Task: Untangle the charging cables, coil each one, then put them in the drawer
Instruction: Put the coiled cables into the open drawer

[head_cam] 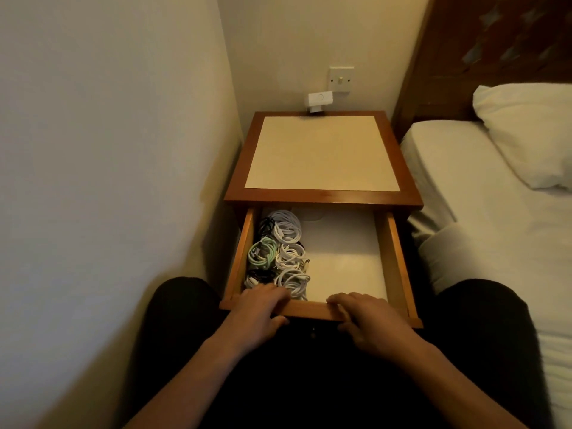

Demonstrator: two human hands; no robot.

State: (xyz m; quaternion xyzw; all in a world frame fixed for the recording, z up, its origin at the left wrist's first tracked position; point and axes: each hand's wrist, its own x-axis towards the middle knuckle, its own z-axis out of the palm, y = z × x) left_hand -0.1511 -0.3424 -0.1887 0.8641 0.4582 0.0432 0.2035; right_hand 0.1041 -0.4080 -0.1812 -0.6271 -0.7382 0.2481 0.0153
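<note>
Both your hands are gripping the front edge of the pulled-out drawer, low in the frame.

Your left hand is curling its fingers over the front panel of the drawer at lower centre, thumb underneath, clamped on the wood; your right hand is holding the same panel just to the right in the same way. Coiled cables are lying packed along the drawer's left side: white coils, a pale green coil and black ones, touching one another, while the drawer's right half is showing its pale floor. Above, the bedside table is sitting between the wall and the bed at right.
</note>
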